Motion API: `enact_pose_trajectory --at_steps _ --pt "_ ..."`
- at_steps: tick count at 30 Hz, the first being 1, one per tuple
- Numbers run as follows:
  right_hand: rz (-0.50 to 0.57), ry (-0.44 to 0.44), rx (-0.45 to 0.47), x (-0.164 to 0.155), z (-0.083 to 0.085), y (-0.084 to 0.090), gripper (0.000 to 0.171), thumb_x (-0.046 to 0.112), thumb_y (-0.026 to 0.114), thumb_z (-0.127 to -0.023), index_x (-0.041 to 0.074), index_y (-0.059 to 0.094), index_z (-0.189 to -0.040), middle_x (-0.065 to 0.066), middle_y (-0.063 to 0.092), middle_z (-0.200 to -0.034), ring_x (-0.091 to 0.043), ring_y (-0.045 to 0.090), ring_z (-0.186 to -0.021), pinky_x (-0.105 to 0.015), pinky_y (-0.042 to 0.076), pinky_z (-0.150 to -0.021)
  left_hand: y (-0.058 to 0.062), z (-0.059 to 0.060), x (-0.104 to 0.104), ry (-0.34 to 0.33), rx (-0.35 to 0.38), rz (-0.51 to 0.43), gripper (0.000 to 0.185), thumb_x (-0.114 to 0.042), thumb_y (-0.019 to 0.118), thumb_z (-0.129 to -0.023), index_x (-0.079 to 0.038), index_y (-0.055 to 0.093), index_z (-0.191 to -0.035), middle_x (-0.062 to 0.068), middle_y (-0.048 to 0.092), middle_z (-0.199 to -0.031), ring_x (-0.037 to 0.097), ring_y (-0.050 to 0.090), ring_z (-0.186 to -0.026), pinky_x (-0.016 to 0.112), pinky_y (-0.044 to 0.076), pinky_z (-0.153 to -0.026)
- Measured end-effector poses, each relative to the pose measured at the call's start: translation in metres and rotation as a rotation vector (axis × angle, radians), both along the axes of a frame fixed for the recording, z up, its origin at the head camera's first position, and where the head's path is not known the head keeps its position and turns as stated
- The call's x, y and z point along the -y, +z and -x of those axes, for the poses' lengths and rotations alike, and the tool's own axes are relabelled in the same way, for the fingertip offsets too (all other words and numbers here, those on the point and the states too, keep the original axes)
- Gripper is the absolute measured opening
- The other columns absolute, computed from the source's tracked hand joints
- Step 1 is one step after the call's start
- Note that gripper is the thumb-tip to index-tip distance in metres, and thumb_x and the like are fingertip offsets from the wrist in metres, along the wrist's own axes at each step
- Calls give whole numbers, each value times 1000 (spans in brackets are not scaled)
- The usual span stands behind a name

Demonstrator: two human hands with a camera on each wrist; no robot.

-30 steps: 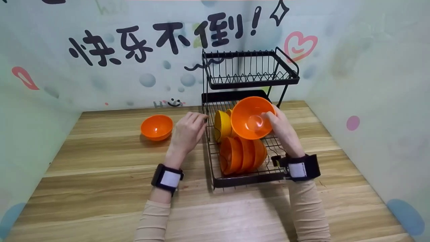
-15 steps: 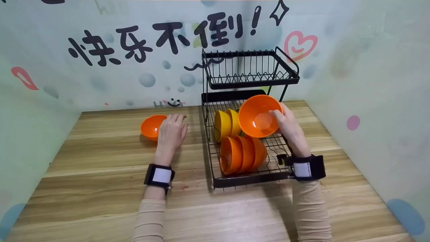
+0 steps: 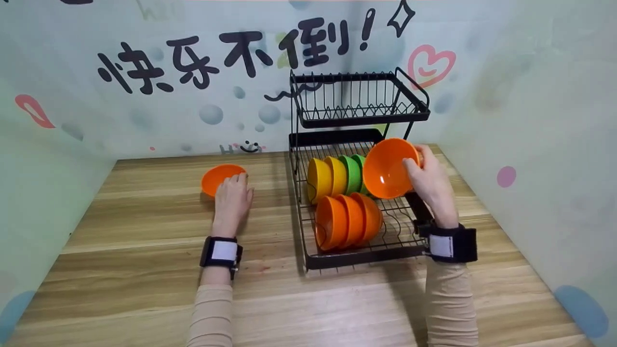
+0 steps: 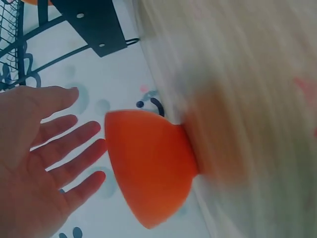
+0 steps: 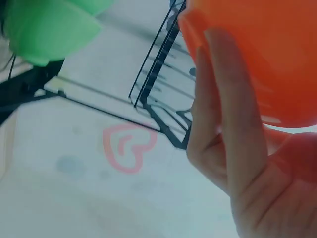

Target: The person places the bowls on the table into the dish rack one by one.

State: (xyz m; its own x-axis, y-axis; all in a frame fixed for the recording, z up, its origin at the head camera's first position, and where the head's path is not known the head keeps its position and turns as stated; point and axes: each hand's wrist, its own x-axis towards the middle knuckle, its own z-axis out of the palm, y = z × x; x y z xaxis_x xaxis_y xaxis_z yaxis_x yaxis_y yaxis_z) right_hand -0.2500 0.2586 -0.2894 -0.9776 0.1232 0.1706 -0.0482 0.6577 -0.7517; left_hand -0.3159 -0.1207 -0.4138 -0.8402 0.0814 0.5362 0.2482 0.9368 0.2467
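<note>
An orange bowl hangs tilted over the right side of the rack's lower tier, its inside facing the head camera. My right hand grips its right rim, thumb inside and fingers along the outer wall, as the right wrist view shows. To the left, another orange bowl stands upright on the wooden table. My left hand is right at this bowl's near side, overlapping it in the head view. In the left wrist view its fingers are spread, with the tips close to the rim.
A black two-tier dish rack stands right of centre. Its lower tier holds yellow bowls and green bowls on edge behind a row of orange bowls. The upper tier overhangs the back. Printed walls enclose the table.
My left hand has moved left from the rack's side to the bowl on the table. My right hand has carried its bowl rightward, uncovering the yellow and green bowls behind it.
</note>
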Motion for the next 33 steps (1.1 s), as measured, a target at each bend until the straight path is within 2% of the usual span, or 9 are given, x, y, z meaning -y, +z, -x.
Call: enact_pose_trajectory --at_steps 2,8,13,19,27,33 --pt "-55 -22 1 -2 -1 0 48 30 41 -95 10 40 -139 -26 55 -130 -39 61 -104 -42 54 -78 -3 0 2 6 13 2 25 -9 64 -84 6 60 -103 26 67 -96 44 62 -89 52 49 -79" --pt "-217 -82 3 -5 -2 -2 52 33 41 -92 10 41 -139 -25 60 -111 -34 56 -91 -33 43 -65 -7 -2 6 30 18 30 12 -4 62 -83 6 59 -89 26 66 -85 46 62 -80 53 49 -72" --pt "-298 -91 18 -6 -2 -5 55 37 41 -92 9 40 -139 -24 61 -102 -33 59 -83 -32 45 -60 -7 -4 8 57 32 17 6 0 60 -82 6 60 -80 25 65 -78 45 63 -73 53 49 -64" --pt "-373 -100 45 -5 -1 -10 57 40 42 -90 9 40 -138 -20 61 -92 -31 60 -75 -31 42 -55 -7 -8 10 63 32 -10 9 1 56 -84 5 60 -77 25 64 -73 45 63 -70 53 50 -60" --pt "-482 -65 118 2 3 -17 58 42 43 -89 6 41 -135 -26 61 -99 -38 60 -80 -43 46 -62 -6 -10 10 70 23 2 8 6 56 -80 5 61 -73 25 64 -71 44 63 -68 52 51 -58" --pt "-545 -34 177 10 7 -24 59 42 43 -88 6 41 -135 -30 61 -107 -43 61 -87 -47 47 -65 -4 -10 10 70 28 2 11 4 56 -81 5 61 -71 25 64 -70 44 64 -68 52 51 -58"
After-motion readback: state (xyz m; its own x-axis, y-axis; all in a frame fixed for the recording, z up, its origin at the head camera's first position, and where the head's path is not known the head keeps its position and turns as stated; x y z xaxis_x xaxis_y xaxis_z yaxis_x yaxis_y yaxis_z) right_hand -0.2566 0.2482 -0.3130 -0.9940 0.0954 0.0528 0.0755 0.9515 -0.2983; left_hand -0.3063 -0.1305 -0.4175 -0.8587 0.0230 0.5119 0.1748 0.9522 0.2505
